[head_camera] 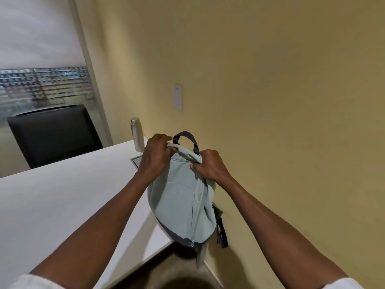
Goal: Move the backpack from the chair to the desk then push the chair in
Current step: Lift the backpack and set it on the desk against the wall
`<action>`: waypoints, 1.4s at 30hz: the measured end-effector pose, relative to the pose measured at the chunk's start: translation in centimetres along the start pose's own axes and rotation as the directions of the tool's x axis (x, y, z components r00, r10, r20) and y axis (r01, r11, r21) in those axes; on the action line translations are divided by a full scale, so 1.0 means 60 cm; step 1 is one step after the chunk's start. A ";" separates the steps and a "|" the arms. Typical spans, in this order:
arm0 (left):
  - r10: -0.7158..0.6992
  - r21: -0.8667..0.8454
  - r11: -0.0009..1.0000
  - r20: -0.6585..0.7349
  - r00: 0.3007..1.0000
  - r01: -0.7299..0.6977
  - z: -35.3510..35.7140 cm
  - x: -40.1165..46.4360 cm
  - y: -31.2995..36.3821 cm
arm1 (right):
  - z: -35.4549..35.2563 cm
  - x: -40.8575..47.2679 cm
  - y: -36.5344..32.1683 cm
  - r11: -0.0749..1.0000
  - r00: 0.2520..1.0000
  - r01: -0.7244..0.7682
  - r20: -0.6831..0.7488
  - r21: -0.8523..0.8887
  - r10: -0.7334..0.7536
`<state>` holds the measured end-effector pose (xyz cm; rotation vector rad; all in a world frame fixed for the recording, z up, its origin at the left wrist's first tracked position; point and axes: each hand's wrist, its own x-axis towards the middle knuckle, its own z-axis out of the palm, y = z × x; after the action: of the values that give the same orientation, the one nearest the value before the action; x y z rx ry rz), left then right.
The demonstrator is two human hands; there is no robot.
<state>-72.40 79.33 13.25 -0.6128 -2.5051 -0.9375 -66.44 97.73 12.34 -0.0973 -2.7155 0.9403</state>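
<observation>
pale green fabric backpack point(183, 197) with dark carry loop, upright on white desk point(62, 205) corner by the wall. left hand point(155, 157) and right hand point(208, 164) each pinch its top edge. steel bottle point(137, 134) just beyond left hand; black chair point(54, 134) further left.

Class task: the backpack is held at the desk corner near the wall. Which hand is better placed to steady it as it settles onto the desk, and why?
Probably the left hand: it grips the backpack top on the desk side, over the surface. The right hand grips the wall side, where the bag overhangs the edge.
</observation>
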 end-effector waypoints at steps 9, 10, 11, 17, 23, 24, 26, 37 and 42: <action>-0.310 -0.048 0.947 0.118 0.943 0.317 0.074 0.026 -0.087 | 0.044 0.127 0.051 0.959 0.989 -0.144 0.000 0.246 0.149; -0.321 -0.036 0.943 0.151 0.935 0.329 0.084 0.029 -0.096 | 0.047 0.139 0.057 0.950 0.987 -0.155 0.002 0.272 0.161; -0.328 -0.028 0.941 0.179 0.927 0.338 0.094 0.033 -0.104 | 0.049 0.151 0.064 0.940 0.985 -0.167 0.006 0.298 0.174; -0.310 -0.042 0.941 0.297 0.903 0.337 0.159 0.036 -0.120 | 0.035 0.202 0.115 0.927 0.973 -0.232 0.052 0.295 0.227; -0.374 0.070 0.909 0.569 0.732 0.410 0.225 0.024 -0.109 | -0.004 0.233 0.153 0.994 0.999 -0.031 0.025 -0.101 0.034; -0.410 0.102 0.889 0.611 0.677 0.446 0.238 0.019 -0.107 | -0.004 0.235 0.157 0.990 0.999 0.014 0.033 -0.141 -0.009; -0.458 0.135 0.851 0.666 0.589 0.508 0.263 0.004 -0.102 | -0.003 0.236 0.159 0.971 0.994 0.112 0.038 -0.211 -0.106; -0.467 -0.064 0.748 0.656 0.592 0.661 0.325 -0.041 -0.086 | 0.025 0.211 0.154 0.800 0.887 0.380 -0.063 -0.465 -0.458; -0.421 -0.139 0.764 0.633 0.649 0.631 0.332 -0.044 -0.094 | 0.072 0.141 0.206 0.405 0.665 0.739 0.487 -0.538 -0.567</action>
<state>-77.30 88.50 -4.85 -0.2413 -3.1848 -1.6617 -76.02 106.14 3.40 0.9569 -2.7151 -0.3897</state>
